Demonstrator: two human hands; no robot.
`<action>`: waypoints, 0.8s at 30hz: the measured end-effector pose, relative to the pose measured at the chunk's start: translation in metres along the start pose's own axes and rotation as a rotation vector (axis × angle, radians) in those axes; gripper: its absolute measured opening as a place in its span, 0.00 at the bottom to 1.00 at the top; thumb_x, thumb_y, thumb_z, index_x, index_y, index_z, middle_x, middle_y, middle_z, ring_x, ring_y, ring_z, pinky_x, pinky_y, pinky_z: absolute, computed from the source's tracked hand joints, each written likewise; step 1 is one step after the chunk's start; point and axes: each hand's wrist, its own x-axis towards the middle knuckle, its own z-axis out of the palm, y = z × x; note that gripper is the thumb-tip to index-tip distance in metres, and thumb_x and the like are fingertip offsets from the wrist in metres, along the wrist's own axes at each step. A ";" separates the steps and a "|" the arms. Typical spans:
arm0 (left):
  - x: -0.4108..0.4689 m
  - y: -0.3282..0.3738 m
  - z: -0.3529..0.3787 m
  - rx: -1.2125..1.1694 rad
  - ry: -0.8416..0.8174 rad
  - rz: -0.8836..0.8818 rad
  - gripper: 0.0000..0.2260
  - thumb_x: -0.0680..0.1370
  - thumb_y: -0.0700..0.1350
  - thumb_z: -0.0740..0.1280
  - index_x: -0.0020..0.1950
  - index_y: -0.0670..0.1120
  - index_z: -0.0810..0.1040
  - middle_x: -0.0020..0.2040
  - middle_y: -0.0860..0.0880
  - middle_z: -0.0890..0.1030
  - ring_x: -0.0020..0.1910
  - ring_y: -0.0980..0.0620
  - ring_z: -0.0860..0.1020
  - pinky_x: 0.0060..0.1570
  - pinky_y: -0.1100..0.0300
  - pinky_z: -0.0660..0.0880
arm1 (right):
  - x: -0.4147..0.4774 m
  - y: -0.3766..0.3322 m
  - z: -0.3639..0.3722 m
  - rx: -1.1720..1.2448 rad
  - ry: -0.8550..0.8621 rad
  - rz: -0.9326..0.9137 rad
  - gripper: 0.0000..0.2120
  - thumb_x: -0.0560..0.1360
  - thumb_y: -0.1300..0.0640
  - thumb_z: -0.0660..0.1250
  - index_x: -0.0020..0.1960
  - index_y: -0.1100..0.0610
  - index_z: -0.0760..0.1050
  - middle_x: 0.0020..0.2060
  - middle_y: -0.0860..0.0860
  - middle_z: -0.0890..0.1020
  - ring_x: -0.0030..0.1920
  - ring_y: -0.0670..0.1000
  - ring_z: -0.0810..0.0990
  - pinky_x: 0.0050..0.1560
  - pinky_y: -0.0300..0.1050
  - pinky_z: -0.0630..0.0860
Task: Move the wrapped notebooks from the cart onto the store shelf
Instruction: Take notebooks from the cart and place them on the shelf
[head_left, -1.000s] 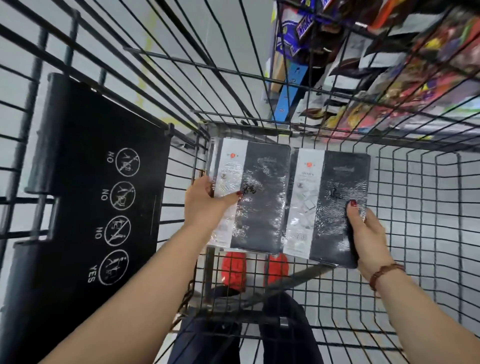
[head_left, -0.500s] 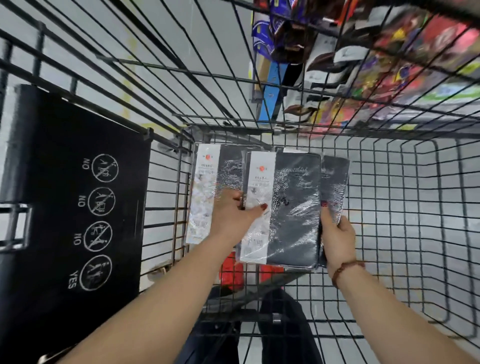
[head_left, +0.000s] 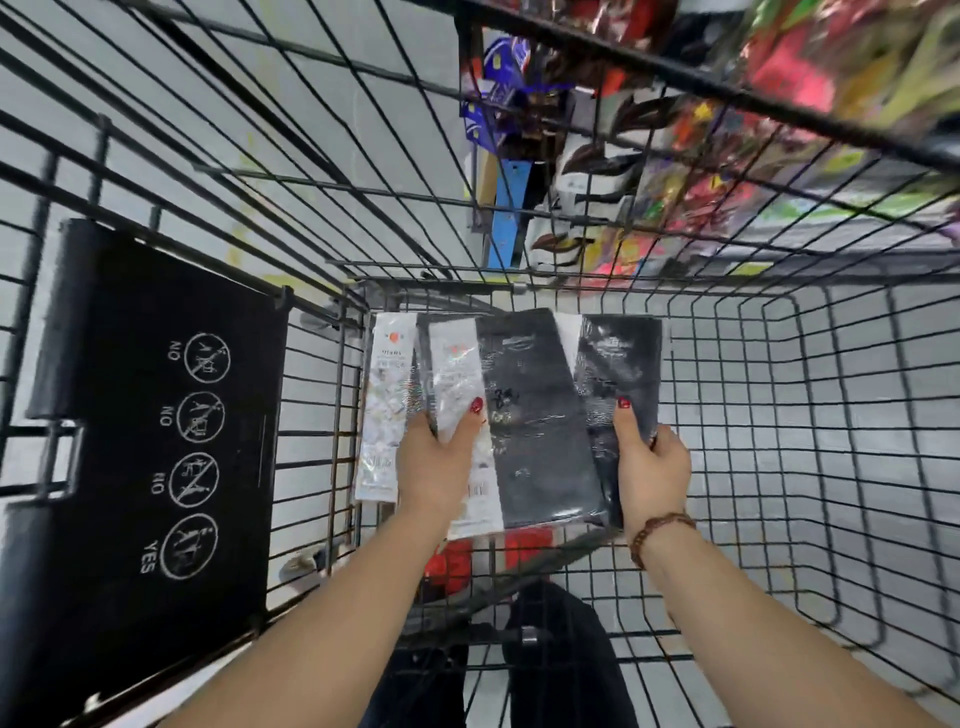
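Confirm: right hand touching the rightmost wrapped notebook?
Touching. Head view: right hand grips the rightmost wrapped notebook, thumb on its cover, fingers curled round its edge.

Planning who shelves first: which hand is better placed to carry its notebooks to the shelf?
Probably the right. The right hand grips the rightmost notebook on the side nearer the shelf, seen at upper right. The left hand holds a fanned stack farther from it.

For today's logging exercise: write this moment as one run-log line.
phase: pickup | left hand: grips fanned wrapped notebooks | right hand: grips rightmost notebook | place: inside cart, not yet shelved
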 end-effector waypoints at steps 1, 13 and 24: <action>-0.005 0.004 -0.006 0.000 0.019 0.020 0.26 0.76 0.56 0.67 0.67 0.42 0.69 0.63 0.51 0.74 0.55 0.53 0.74 0.55 0.59 0.71 | -0.004 -0.006 -0.006 0.002 0.001 -0.018 0.16 0.72 0.42 0.67 0.36 0.54 0.73 0.31 0.50 0.77 0.35 0.53 0.75 0.41 0.48 0.74; -0.099 0.073 -0.097 0.015 -0.054 0.223 0.08 0.74 0.55 0.69 0.48 0.55 0.72 0.48 0.53 0.80 0.46 0.50 0.80 0.50 0.47 0.78 | -0.100 -0.106 -0.115 0.160 0.042 -0.174 0.12 0.75 0.52 0.67 0.46 0.61 0.76 0.40 0.54 0.78 0.43 0.55 0.77 0.48 0.48 0.73; -0.216 0.141 -0.063 0.056 -0.174 0.497 0.30 0.74 0.57 0.68 0.72 0.46 0.65 0.67 0.46 0.75 0.62 0.41 0.75 0.61 0.41 0.73 | -0.120 -0.110 -0.259 0.324 0.197 -0.204 0.19 0.69 0.39 0.70 0.38 0.56 0.80 0.34 0.49 0.83 0.40 0.53 0.81 0.49 0.48 0.76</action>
